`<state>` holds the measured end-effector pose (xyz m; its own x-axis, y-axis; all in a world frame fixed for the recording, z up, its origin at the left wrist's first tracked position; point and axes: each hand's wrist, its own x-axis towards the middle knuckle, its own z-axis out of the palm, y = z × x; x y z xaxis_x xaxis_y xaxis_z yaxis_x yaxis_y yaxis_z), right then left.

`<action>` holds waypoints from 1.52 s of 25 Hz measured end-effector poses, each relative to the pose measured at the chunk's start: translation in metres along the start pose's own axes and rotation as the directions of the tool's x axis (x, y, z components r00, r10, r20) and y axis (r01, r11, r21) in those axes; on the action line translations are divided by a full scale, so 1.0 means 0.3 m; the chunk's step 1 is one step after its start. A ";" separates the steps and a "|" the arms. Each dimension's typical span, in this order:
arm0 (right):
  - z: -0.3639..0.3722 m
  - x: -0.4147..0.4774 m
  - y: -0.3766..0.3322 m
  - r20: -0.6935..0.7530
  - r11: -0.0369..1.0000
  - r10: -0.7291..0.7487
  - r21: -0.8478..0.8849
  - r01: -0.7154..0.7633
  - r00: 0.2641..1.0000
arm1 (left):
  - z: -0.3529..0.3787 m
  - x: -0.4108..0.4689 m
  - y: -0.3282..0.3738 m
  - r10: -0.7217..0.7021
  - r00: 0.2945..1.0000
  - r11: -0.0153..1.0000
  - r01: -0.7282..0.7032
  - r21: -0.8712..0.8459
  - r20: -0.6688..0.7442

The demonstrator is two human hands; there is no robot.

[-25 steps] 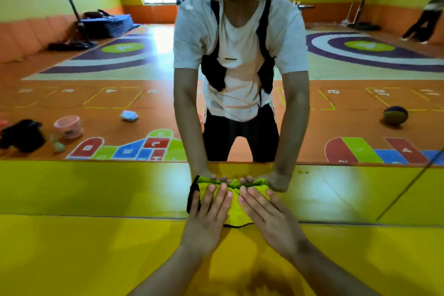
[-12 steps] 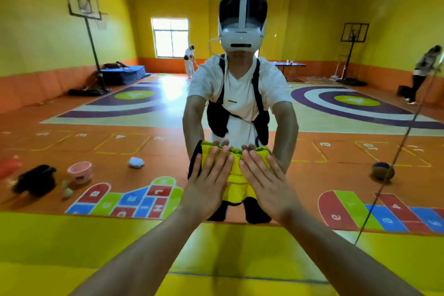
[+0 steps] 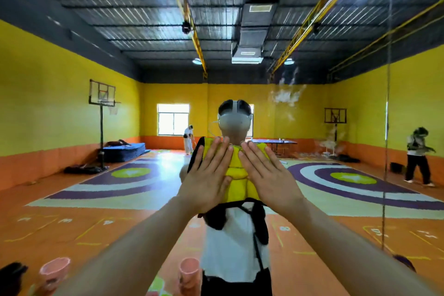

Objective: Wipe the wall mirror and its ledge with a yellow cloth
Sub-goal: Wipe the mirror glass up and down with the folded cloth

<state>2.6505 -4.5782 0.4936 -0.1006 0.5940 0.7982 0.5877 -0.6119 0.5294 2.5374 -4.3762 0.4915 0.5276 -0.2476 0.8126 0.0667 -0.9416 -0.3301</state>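
Yellow cloth [image 3: 236,173]: beneath my fingers, flat on the mirror [image 3: 72,108]. Left hand [image 3: 206,175], right hand [image 3: 266,175]: fingers straight, pressing it. Change: risen from ledge to mid-glass. I judge smears [image 3: 286,97] above-right still pending.

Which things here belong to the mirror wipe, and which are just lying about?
Job: cloth, mirror, left hand, right hand, both pressed flat on the cloth.
Lying about, seen reflected: blue mats, hoop, table, pink tub.
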 end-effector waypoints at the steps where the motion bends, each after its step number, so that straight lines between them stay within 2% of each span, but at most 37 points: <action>1: -0.013 0.061 0.038 -0.008 1.000 0.005 -0.019 -0.005 1.000 | -0.035 0.063 -0.023 -0.015 1.000 1.000 0.014 -0.012 -0.014; 6: -0.096 0.367 0.233 -0.056 0.995 0.005 -0.098 -0.010 0.998 | -0.165 0.365 -0.131 -0.092 0.987 0.996 0.091 -0.011 -0.133; 10: -0.162 0.623 0.389 -0.064 0.992 0.009 -0.128 -0.017 0.998 | -0.262 0.620 -0.256 -0.073 0.969 0.994 0.089 0.060 -0.237; 15: -0.243 0.885 0.538 -0.043 0.996 0.078 -0.042 -0.080 0.996 | -0.407 0.900 -0.381 -0.074 0.958 0.990 0.104 0.094 -0.276; 17: -0.280 0.942 0.560 0.005 0.993 0.113 -0.021 -0.113 0.994 | -0.444 0.957 -0.403 -0.093 0.961 0.993 0.108 0.045 -0.262; 19: -0.315 0.975 0.534 0.042 0.984 0.176 0.016 -0.177 0.983 | -0.469 0.974 -0.404 -0.117 0.967 0.992 0.103 -0.070 -0.225; 21: -0.336 1.010 0.467 0.022 0.929 0.341 0.147 -0.340 0.940 | -0.489 0.971 -0.393 -0.166 0.967 0.973 0.128 -0.192 -0.195; 22: -0.334 1.032 0.431 0.003 0.884 0.426 0.210 -0.417 0.905 | -0.494 0.968 -0.389 -0.190 0.961 0.965 0.145 -0.220 -0.201; 24: -0.299 1.053 0.375 -0.069 0.856 0.502 0.182 -0.484 0.862 | -0.484 0.956 -0.383 -0.199 0.948 0.970 0.155 -0.186 -0.249; 26: -0.249 1.038 0.358 -0.155 0.886 0.463 0.076 -0.457 0.873 | -0.444 0.939 -0.379 -0.176 0.923 0.984 0.157 -0.082 -0.341; 30: -0.237 1.004 0.434 -0.164 0.929 0.366 0.012 -0.369 0.916 | -0.391 0.951 -0.322 -0.206 0.875 0.976 0.216 -0.027 -0.439; 33: -0.243 0.935 0.549 -0.181 0.942 0.328 -0.015 -0.337 0.927 | -0.368 1.013 -0.209 -0.211 0.886 0.975 0.221 -0.023 -0.413; 38: -0.271 0.787 0.752 -0.201 0.927 0.365 -0.013 -0.375 0.909 | -0.336 1.142 -0.002 -0.172 0.918 0.982 0.188 0.009 -0.358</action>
<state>2.6941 -4.6186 0.8249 -0.0382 0.2123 0.9765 0.5718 -0.7967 0.1956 2.6328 -4.4834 0.8186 0.1697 -0.1467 0.9745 0.1721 -0.9693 -0.1758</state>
